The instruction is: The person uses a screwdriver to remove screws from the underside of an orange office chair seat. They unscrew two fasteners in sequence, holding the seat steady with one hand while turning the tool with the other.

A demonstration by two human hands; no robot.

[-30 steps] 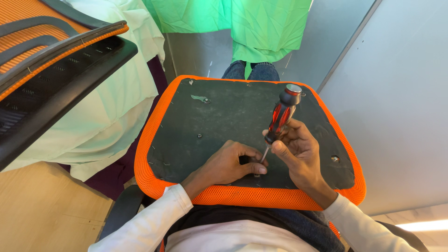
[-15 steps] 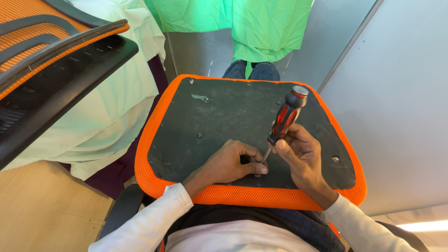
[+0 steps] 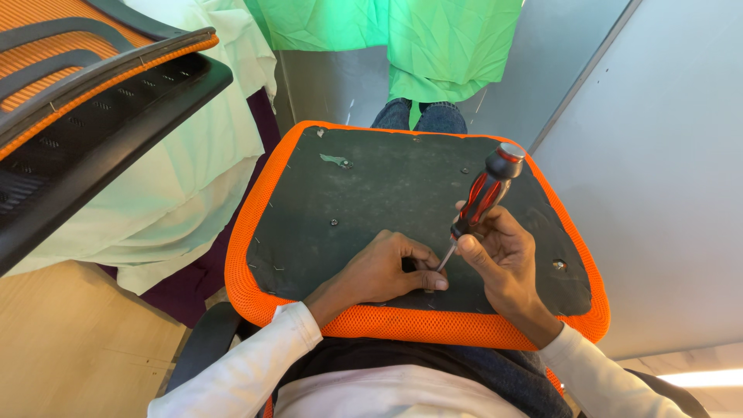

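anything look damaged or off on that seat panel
Yes. Near the far left corner of the black underside panel, a small patch of covering is torn and peeling, showing lighter material. Staples along the orange mesh edge sit unevenly.

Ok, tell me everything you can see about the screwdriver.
The screwdriver has a thick red and black handle with a grey cap on its end and a thin metal shaft. It looks like plastic over steel. It stands tilted, handle up and leaning to the right, tip down. The right hand grips the lower handle. The tip meets the dark underside of the orange-edged seat pad close to the fingertips of the left hand, which hide what it touches.
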